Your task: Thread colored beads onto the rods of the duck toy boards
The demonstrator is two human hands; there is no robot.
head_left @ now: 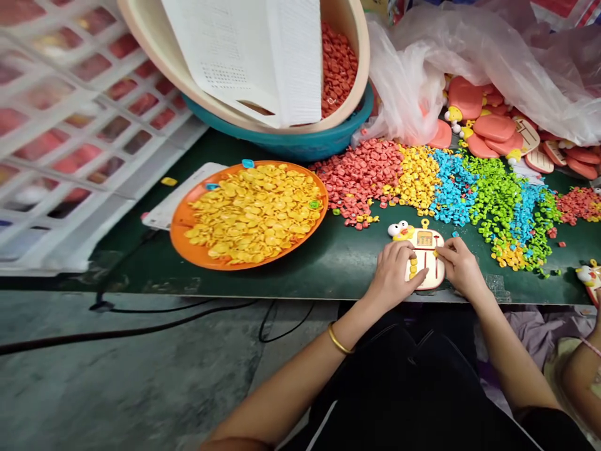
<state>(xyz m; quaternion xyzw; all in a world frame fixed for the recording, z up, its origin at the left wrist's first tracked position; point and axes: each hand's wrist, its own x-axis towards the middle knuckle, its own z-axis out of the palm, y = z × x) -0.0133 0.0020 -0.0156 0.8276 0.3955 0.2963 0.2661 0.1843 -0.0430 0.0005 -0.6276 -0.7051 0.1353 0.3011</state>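
Bare green table (pixel 338 257) between orange tray (pixel 181 219) at 9 o'clock and bead piles (pixel 451 188) at 12; passage open.

Cream duck-shaped toy board (pixel 426 258), flat near counter (pixel 328 263) front edge, duck head at top left, small screen on top, yellow beads in left slot.

I counted one round orange plastic tray (pixel 181 219) of yellow beads, two stacked plastic basins (pixel 300 141), and one cream duck-headed toy board (pixel 425 241).
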